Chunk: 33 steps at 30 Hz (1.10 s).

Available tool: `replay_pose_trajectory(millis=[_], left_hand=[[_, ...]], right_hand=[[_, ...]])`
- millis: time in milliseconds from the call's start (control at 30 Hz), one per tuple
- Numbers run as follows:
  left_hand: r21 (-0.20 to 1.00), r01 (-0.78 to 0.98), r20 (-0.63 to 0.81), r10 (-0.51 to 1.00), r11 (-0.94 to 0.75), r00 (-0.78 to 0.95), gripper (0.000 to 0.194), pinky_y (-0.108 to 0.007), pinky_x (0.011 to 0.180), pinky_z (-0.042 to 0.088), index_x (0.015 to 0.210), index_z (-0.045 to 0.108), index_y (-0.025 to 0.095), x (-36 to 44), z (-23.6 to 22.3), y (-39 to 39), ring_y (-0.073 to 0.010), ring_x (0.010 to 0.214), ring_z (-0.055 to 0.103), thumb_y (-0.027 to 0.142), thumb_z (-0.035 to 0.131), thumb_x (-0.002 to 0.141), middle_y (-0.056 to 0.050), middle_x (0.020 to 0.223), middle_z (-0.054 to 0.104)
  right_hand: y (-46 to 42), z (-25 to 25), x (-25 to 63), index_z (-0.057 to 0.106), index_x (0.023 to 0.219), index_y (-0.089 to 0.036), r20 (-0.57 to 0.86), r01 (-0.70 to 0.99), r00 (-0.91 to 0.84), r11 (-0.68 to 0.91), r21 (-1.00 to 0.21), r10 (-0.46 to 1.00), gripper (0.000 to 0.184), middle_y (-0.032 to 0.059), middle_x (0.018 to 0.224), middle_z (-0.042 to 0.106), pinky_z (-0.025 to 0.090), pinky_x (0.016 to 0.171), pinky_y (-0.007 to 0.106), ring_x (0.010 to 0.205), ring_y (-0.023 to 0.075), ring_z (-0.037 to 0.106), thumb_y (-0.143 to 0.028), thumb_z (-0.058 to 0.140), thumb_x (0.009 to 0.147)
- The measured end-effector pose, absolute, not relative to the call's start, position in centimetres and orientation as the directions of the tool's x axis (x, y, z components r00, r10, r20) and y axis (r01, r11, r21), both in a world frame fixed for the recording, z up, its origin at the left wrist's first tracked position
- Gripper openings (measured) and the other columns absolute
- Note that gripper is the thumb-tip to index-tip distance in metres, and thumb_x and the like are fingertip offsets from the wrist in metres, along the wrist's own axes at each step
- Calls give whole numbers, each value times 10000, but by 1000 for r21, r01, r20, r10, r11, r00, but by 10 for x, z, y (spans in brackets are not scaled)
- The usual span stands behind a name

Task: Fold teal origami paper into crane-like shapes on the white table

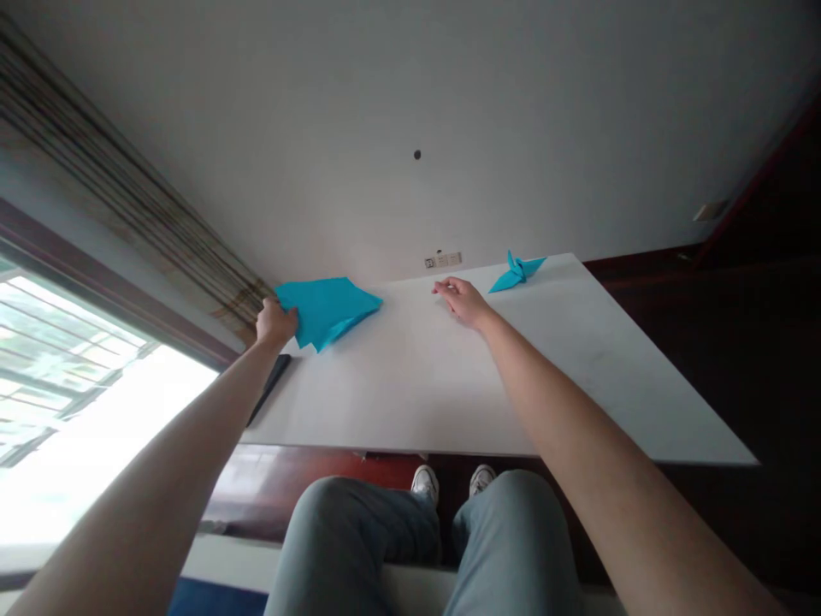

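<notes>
A stack of blue paper sheets (330,310) lies fanned at the far left corner of a white table (449,385). My left hand (274,323) reaches out to that stack, its fingers closed on the left edge of the sheets. My right hand (462,299) rests on the table top farther right, fingers curled loosely and touching the surface, nothing seen in them. A folded blue paper crane (516,272) stands on the table just right of my right hand, apart from it.
A dark flat object (269,387) sticks out from the table's left edge. A bright window (77,411) and curtain (128,214) fill the left. A wall socket (442,259) sits behind the table. My knees (423,539) and shoes are below the near edge.
</notes>
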State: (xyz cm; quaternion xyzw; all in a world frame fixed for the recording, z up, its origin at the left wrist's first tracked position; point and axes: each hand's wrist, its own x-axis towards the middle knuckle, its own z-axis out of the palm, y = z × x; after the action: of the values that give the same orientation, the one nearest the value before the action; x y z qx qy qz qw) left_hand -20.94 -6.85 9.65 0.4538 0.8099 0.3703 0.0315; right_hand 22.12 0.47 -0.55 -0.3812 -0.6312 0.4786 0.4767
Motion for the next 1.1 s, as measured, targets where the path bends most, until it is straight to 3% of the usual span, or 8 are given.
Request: replay_pose_trajectory(millis=[100, 233, 433, 567, 667, 767, 933, 1100], left_hand=[[381, 821, 307, 780, 424, -546, 523, -680, 1358, 454, 1420, 637, 168, -219, 91, -72, -507, 1650, 514, 346, 849, 976, -223, 1659, 604], [25, 956, 243, 926, 292, -289, 662, -661, 1434, 403, 1735, 556, 113, -207, 82, -55, -475, 1749, 461, 454, 526, 1168, -268, 1862, 501], [57, 969, -40, 970, 241, -239, 959, -663, 1486, 344, 1882, 386, 33, -163, 45, -33, -500, 1860, 339, 677, 499, 1180, -304, 2006, 304], [89, 958, -86, 960, 273, -266, 1055, -809, 1509, 138, 1956, 285, 118, -163, 21, -36, -510, 1933, 104, 831, 267, 1179, -257, 2060, 153], [64, 981, -82, 981, 182, -176, 978, -850, 1478, 188, 1965, 295, 181, -176, 20, -41, -519, 1923, 153, 777, 247, 1191, -254, 2051, 197], [12, 988, -87, 984, 156, -155, 959, -828, 1504, 106, 1927, 371, 77, -170, 31, -43, -535, 1923, 126, 699, 281, 1203, -310, 2024, 245], [87, 942, 395, 879, -323, 265, 852, -683, 1563, 79, 1902, 430, 144, -92, 40, -49, -411, 1949, 128, 639, 396, 1209, -210, 2030, 322], [299, 834, 491, 824, -464, 282, 831, -653, 1562, 148, 1884, 410, 123, -25, 17, -49, -400, 1945, 161, 524, 560, 1171, -239, 2003, 371]], right_hand=[[6, -6, 219, 740, 993, -239, 267, 58, -298, 297, -953, 916, 459, -58, 604, 496, 326, 558, 297, 547, 154, 427, -681, 722, 1117], [9, -7, 218, 750, 996, -233, 283, 96, -289, 322, -942, 915, 519, -51, 612, 486, 360, 606, 308, 586, 169, 463, -737, 690, 1102], [9, -11, 218, 734, 995, -247, 296, 99, -305, 339, -936, 905, 699, -57, 619, 462, 348, 602, 320, 589, 174, 432, -942, 666, 999], [7, -11, 219, 722, 1004, -249, 334, 135, -295, 385, -913, 895, 745, -46, 667, 500, 337, 625, 338, 631, 183, 442, -987, 636, 950], [2, -9, 219, 721, 1043, -255, 411, 248, -264, 473, -845, 873, 700, -20, 749, 581, 399, 709, 350, 714, 199, 516, -940, 578, 1038], [-4, -3, 218, 726, 1083, -264, 470, 400, -327, 570, -718, 820, 670, 15, 831, 654, 488, 835, 385, 815, 230, 606, -886, 482, 1129], [0, 10, 233, 704, 1388, -263, 813, 669, -97, 643, -374, 574, 624, 180, 1418, 658, 490, 1264, 621, 1405, 369, 632, -755, 378, 1186], [8, 18, 287, 505, 1527, -227, 778, 774, 482, 221, -593, 402, 721, 271, 1600, 526, 539, 1226, 718, 1526, 444, 555, -745, 664, 1052]])
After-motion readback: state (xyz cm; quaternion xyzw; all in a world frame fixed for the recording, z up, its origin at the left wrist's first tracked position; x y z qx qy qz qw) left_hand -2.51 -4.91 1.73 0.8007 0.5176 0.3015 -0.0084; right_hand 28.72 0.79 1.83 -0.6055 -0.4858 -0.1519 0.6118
